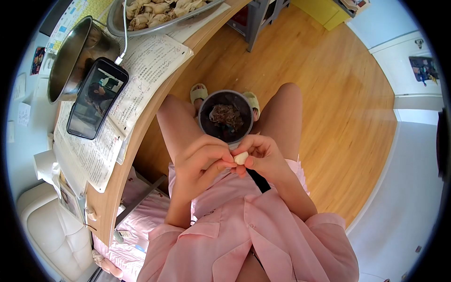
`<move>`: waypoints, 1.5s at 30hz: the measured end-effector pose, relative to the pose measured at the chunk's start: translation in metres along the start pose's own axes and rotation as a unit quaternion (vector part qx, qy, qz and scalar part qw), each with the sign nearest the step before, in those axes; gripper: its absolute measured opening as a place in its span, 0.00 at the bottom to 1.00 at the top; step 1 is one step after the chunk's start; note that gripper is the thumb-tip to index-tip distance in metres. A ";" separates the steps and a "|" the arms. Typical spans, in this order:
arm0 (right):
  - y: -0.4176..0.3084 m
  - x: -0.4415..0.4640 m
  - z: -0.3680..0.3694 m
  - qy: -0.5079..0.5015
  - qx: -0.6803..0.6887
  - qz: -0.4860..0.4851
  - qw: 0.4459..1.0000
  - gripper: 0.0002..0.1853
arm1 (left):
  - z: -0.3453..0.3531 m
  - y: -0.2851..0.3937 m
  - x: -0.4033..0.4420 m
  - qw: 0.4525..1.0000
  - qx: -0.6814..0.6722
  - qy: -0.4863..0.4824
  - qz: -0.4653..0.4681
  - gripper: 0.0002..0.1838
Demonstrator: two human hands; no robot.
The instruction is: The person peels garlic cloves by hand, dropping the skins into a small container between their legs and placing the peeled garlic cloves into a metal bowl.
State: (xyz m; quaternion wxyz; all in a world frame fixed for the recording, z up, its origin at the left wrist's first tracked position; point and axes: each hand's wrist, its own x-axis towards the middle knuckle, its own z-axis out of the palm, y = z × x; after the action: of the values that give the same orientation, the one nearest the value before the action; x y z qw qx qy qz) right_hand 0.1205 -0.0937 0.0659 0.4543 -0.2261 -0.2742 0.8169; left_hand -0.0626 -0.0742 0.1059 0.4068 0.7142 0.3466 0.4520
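Observation:
A pale, peeled-looking garlic clove (241, 158) is held over my lap. My right hand (265, 152) is closed on it, pinching it between thumb and fingers. From the other side, my left hand (204, 157) has its thumb and forefinger pressed together at the clove's left edge. Just beyond both hands, a dark round bin (203, 123) stands on the floor between my feet, with brownish papery skins (225, 116) in it. Garlic bulbs (162, 10) are heaped in a metal dish (141, 33) on the desk to the upper left.
On the curved wooden desk (129, 164) at left, a phone (97, 98) on a white cable leans against a steel pot (70, 61). Printed sheets (150, 70) lie beneath them. A grey stand (256, 23) and a yellow box (324, 13) are on the floor ahead.

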 end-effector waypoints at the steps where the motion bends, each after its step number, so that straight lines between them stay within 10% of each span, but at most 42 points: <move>1: -0.001 0.000 0.002 0.001 0.003 0.001 1.000 0.14 | 0.000 0.002 0.000 1.000 0.004 0.003 -0.005 0.09; 45: -0.018 -0.008 0.028 0.069 -0.200 -0.162 0.964 0.13 | -0.004 0.013 0.003 0.992 0.070 0.049 0.097 0.11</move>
State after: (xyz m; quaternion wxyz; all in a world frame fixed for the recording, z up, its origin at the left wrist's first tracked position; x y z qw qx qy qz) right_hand 0.1182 -0.0999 0.0994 0.5441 -0.3209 -0.4331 0.6430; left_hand -0.0635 -0.0764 0.1197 0.2924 0.7484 0.3261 0.4980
